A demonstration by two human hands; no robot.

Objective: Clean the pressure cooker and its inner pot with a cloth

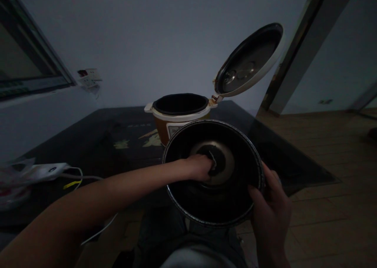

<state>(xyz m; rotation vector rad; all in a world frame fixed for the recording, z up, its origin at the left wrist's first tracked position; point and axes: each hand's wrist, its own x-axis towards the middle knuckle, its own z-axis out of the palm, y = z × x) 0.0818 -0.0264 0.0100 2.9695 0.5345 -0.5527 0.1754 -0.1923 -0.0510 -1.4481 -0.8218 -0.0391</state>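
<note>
A round, dark inner pot (240, 197) is tilted toward me, with my right hand (272, 201) gripping its right rim, thumb inside and fingers outside. My left hand (200, 167) reaches into the pot near its bottom, fingers curled. A thin pale streak shows beside those fingertips; what they hold, if anything, is too dark to make out. Just behind the pot stands a pressure cooker (160, 124) with an orange-brown body and white rim. Its lid (250, 63) is raised to the right on a hinge, and part of its front panel is hidden by the pot.
Under the cooker lies a dark table (132, 120), its right corner jutting over a wood-look floor (324, 217). At the left are a white power strip (50, 170), cables and a plastic bag (14, 189). Wall sockets (90, 75) are beside the window.
</note>
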